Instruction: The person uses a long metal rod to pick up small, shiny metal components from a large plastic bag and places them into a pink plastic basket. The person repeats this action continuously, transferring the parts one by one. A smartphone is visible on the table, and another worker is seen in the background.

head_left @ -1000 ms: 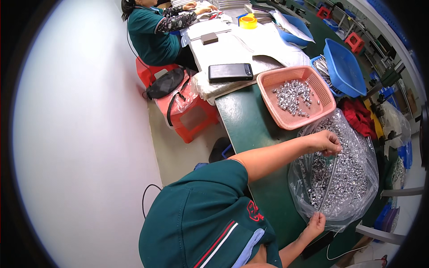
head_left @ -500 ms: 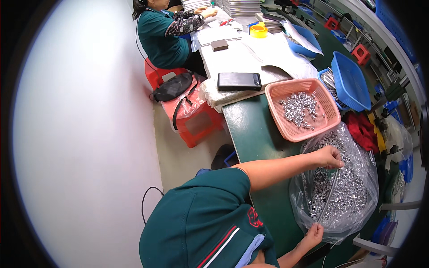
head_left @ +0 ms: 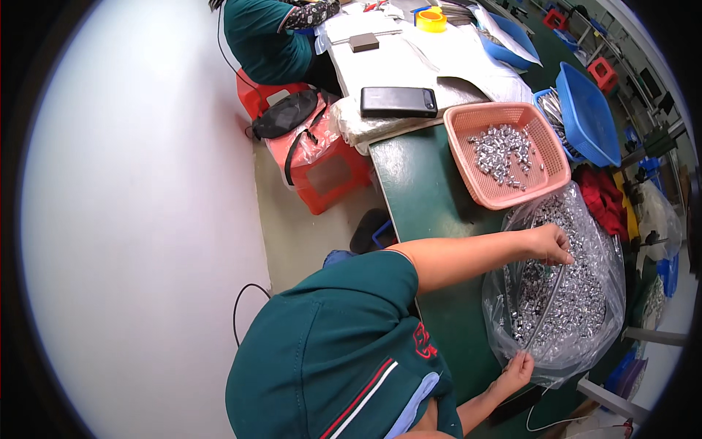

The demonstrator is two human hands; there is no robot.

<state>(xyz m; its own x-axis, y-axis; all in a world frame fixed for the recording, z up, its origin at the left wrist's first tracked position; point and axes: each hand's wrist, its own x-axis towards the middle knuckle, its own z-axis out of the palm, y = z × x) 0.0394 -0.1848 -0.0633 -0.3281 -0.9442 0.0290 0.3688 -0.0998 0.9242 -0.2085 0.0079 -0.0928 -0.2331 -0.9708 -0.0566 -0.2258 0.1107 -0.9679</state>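
A thin grey metal rod (head_left: 545, 310) slants over a clear plastic bag (head_left: 499, 322) full of small shiny metal pieces (head_left: 578, 307). My left hand (head_left: 550, 244) is closed in a pinch at the rod's far end. The near end sits between the fingertips of my right hand (head_left: 518, 372), also closed, by the bag's near edge. Beyond the bag stands a pink perforated basket (head_left: 468, 172) with a loose pile of similar metal pieces (head_left: 502, 152). Whether the rod touches the pieces below it, I cannot tell.
A blue tray (head_left: 585, 121) rests at the basket's right, beside red cloth (head_left: 601, 201). Farther off on the green table (head_left: 413, 172) lie a black power bank (head_left: 398, 102) and yellow tape (head_left: 431, 20). A co-worker (head_left: 267, 44) sits at the far left near a red stool (head_left: 329, 179).
The view has shifted, so the table and basket appear higher in the picture. Both hands keep their pinch on the rod, which stays over the bag.
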